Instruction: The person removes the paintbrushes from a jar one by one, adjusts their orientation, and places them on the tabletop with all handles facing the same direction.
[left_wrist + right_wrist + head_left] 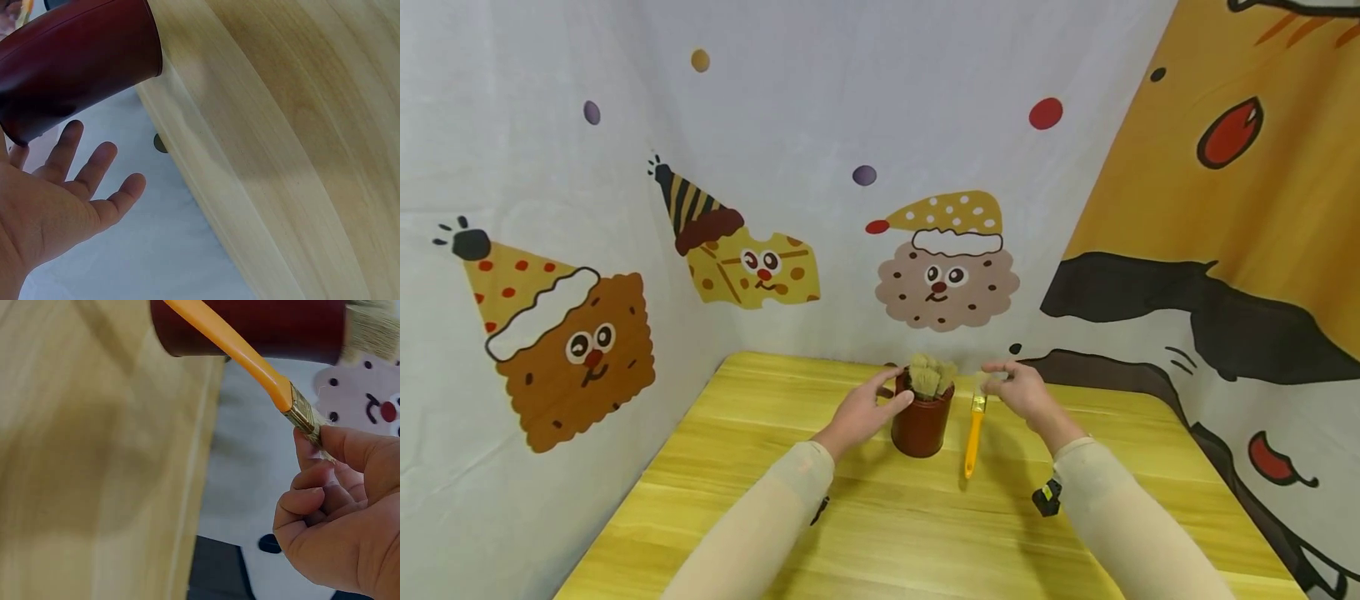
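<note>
Yellow surface [880, 533], right hand [1026, 393] pinching the brush [973, 433] by its bristles, left hand [861, 412] spread loosely beside the cup [921, 421]: that flimsy hold could slip, knocking it over.

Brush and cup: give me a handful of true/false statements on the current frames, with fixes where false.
1. The right hand pinches the orange-handled brush at its bristle end. True.
2. The dark red cup lies on its side on the table. False: it stands upright.
3. The cup is empty. False: bristles of other brushes stick out of its top.
4. The left hand is at the cup's side with its fingers straight. True; the left wrist view shows an open palm.
5. The orange-handled brush stands inside the cup. False: it is outside, beside the cup on the right hand's side.
</note>
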A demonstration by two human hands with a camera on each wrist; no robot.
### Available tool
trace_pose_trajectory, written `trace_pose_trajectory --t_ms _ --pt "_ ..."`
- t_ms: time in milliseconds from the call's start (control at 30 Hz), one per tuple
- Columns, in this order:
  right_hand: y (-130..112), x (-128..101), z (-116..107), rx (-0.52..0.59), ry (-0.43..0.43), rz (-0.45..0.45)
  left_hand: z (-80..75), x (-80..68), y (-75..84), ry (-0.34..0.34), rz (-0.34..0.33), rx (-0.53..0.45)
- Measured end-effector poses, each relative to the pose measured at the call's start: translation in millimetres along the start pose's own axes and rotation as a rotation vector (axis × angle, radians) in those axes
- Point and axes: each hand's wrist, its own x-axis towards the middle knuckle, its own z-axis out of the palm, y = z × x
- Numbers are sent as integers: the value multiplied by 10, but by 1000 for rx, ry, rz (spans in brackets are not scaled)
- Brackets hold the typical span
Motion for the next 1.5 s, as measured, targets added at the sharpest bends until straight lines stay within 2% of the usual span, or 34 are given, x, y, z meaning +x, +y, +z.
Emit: trace_pose_trajectory --t_ms 267,433,800,1167,1500 --pt "253 -8 212 -2 -39 55 1 -20 32 0 -9 -8" --pt "371 -12 311 1 -23 82 -4 -24 37 2 6 -16" --pt "624 43 488 -6 -25 83 -4 -17 25 -1 8 -12" --pt "696 24 572 -114 -27 28 13 28 -21 -8 18 -16" --pt "713 41 590 -145 -30 19 -3 9 8 -10 4 -13"
